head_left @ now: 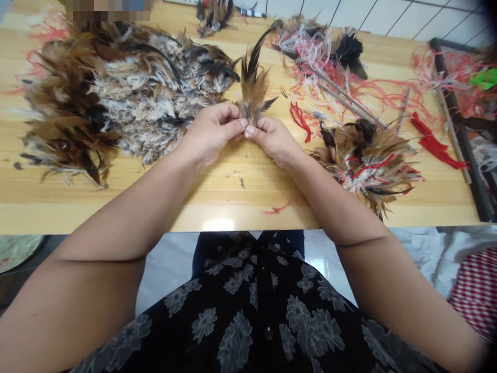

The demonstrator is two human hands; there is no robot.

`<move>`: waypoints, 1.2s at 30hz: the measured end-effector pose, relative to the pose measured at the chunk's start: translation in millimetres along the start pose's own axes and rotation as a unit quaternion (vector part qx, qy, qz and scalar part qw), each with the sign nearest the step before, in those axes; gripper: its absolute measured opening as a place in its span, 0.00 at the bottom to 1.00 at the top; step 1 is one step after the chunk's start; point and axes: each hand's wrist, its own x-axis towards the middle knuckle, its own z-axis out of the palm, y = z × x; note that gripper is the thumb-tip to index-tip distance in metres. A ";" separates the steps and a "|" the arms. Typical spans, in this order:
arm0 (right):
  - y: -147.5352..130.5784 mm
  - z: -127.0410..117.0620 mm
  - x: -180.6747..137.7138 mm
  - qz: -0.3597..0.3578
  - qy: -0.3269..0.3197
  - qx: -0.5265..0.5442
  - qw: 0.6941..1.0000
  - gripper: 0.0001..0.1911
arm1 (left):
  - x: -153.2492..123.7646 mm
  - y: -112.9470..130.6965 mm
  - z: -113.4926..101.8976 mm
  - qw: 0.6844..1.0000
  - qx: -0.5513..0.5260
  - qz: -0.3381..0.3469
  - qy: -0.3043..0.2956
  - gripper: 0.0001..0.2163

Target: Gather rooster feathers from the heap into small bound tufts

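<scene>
Both hands meet over the middle of the wooden table, pinching the base of a small bunch of brown and black feathers. My left hand has its thumb and fingers closed at the quill ends. From the other side, my right hand grips the same ends, thumb near thumb. The tips of the bunch point away from me, one long black feather curving to the right. A large pile of loose feathers lies left of my hands. Beside my right forearm rests a heap of feather bunches bound with red string.
Red strings and a red bundle of strands lie to the right. Pink and white strands tangle around thin sticks farther back. A black-framed tray borders the right side. A marker lies near the tiled wall.
</scene>
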 end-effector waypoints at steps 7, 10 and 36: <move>-7.6 2.2 -5.2 0.020 0.012 0.009 1.000 0.29 | -0.3 0.1 1.3 0.999 -0.023 -0.017 0.020 0.20; -11.4 3.7 -7.5 0.032 0.013 0.013 0.999 0.27 | 1.2 -5.4 -0.9 1.000 -0.014 -0.001 0.013 0.24; -1.7 2.4 -6.9 0.007 -0.017 -0.075 0.997 0.26 | 2.1 0.3 -6.1 0.996 -0.041 -0.016 -0.073 0.32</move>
